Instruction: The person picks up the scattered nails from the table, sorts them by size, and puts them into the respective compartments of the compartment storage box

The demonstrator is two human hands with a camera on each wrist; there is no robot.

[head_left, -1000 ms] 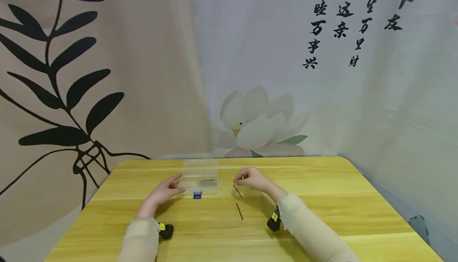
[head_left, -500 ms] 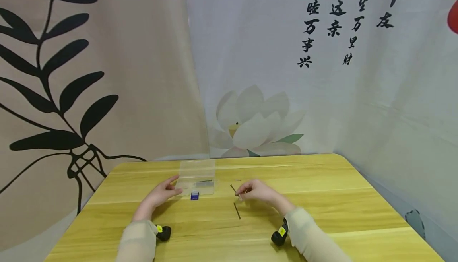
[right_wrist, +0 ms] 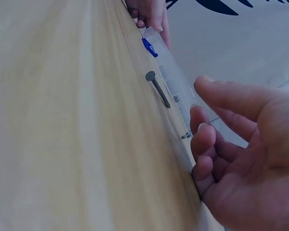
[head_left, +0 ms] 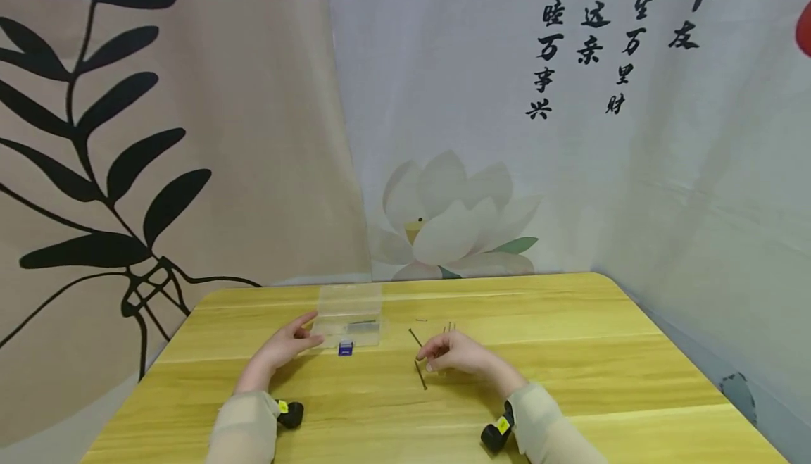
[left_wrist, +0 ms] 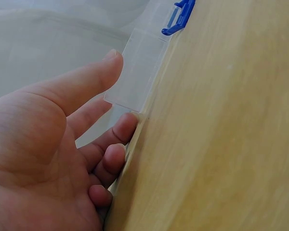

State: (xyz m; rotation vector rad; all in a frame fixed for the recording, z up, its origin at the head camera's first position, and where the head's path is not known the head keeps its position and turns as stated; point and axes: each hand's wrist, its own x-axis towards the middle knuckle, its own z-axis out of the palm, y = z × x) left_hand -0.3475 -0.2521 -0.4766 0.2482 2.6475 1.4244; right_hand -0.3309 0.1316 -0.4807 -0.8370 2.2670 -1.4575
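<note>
My left hand (head_left: 281, 351) is at the left end of a clear plastic box (head_left: 367, 339), its thumb and index finger touching the box's side or lying close to it. The box's lid (head_left: 350, 300) is raised and leans back; a blue latch (head_left: 345, 348) is on the front. Thin dark nails show inside. My right hand (head_left: 459, 355) hovers low over the table beside two long nails, one farther back (head_left: 415, 337) and one nearer (head_left: 421, 374). In the right wrist view, its thumb and fingers (right_wrist: 204, 139) are apart with nothing visible between them. Whether a fingertip touches the nearer nail is unclear.
Several small nails (head_left: 449, 327) lie just beyond the right hand, and another thin one (head_left: 421, 320) is farther back. The wooden table (head_left: 355, 408) ends at a printed cloth backdrop (head_left: 462, 133). Each wrist wears a black camera (head_left: 291, 415).
My right hand has come toward me, from the back end of the farther nail to beside the nearer one, exposing small nails behind it. The left hand stays at the box; the head view shifted slightly.
</note>
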